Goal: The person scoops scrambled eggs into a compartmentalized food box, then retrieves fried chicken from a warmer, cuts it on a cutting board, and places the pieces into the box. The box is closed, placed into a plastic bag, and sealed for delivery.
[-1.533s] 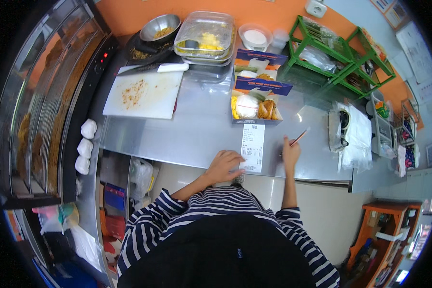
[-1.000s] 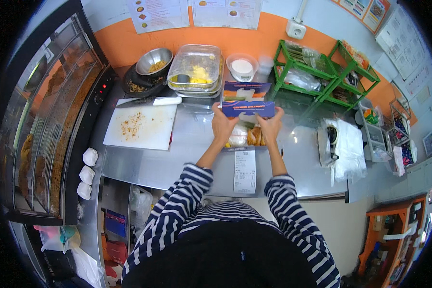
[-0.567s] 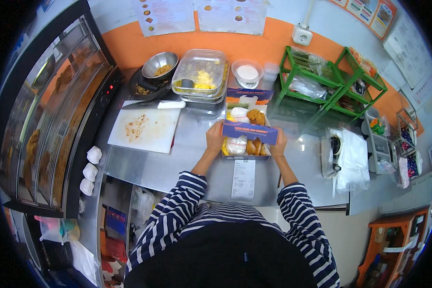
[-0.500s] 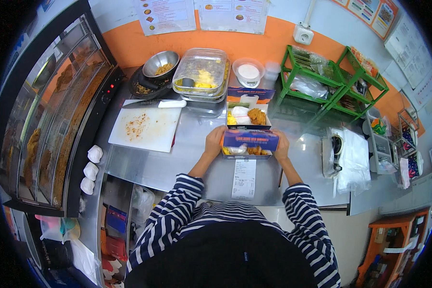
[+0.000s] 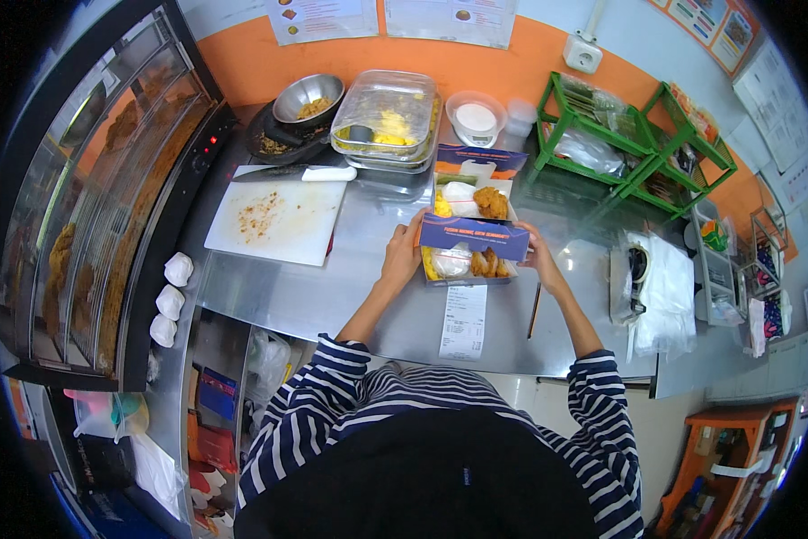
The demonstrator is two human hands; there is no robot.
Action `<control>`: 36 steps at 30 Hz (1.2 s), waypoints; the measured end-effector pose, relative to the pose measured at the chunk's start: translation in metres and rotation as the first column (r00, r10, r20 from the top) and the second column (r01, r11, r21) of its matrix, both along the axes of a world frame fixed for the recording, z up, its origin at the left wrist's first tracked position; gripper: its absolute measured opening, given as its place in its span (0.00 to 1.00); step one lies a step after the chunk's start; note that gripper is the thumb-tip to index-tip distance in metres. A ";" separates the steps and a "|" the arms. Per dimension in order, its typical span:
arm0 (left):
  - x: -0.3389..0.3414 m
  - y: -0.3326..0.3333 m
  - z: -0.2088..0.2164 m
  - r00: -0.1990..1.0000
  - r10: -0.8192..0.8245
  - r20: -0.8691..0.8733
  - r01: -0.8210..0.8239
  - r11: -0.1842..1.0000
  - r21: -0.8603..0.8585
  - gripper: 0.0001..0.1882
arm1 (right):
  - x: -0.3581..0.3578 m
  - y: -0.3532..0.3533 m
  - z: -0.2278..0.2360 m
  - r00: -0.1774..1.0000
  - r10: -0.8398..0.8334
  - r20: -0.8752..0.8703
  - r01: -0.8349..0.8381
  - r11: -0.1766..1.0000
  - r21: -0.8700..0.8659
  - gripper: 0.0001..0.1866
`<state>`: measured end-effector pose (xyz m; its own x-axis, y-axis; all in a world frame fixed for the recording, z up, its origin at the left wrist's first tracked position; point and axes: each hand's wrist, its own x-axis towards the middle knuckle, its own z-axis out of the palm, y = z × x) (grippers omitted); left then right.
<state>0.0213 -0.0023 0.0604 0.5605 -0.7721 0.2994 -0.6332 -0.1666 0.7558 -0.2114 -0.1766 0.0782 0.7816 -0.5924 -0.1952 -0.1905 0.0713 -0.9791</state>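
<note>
My left hand [image 5: 404,250] and my right hand [image 5: 541,251] grip the two sides of the nearer cardboard meal box at its blue lid [image 5: 476,236]. That lid stands part-way up, between me and a second box. Below its edge show a plastic-wrapped white portion [image 5: 450,261], pieces of fried chicken [image 5: 489,263] and something yellow at the left. Just behind, the second meal box [image 5: 474,162] has its lid folded back. It holds a white wrapped portion [image 5: 459,199], fried chicken [image 5: 491,203] and yellow food. My fingertips are partly hidden by the lid.
A printed receipt [image 5: 464,323] and a thin brown stick [image 5: 534,311] lie near the front edge. At left are a cutting board [image 5: 273,220], a knife [image 5: 323,174] and a glass warmer [image 5: 107,207]. Glass containers [image 5: 381,108], a scale [image 5: 476,121] and green racks [image 5: 592,135] stand behind.
The nearer box's blue lid has tipped farther up and away from me in my hands, and more of the food below it shows. The whole view has shifted slightly.
</note>
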 end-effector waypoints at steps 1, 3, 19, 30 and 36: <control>0.003 -0.002 0.001 1.000 -0.009 -0.001 0.009 1.000 -0.016 0.25 | 0.004 -0.002 0.003 0.999 -0.036 0.009 0.037 0.999 0.000 0.27; 0.011 -0.009 0.000 0.998 -0.039 -0.046 0.036 0.998 -0.059 0.22 | 0.012 -0.006 0.007 0.998 -0.047 0.046 0.046 0.998 0.030 0.28; 0.008 -0.010 -0.035 0.914 -0.053 0.402 0.180 0.941 -0.286 0.16 | 0.018 -0.021 -0.043 0.964 -0.027 0.265 0.263 0.252 -0.931 0.17; 0.002 0.030 -0.008 0.887 -0.358 0.293 0.312 0.931 0.190 0.38 | -0.011 -0.014 -0.065 0.999 0.049 -0.004 -0.026 0.465 -0.885 0.27; -0.017 -0.007 0.007 0.995 -0.104 -0.008 0.100 0.973 -0.209 0.32 | 0.039 0.002 -0.041 0.855 -0.494 0.155 0.439 0.533 -0.724 0.22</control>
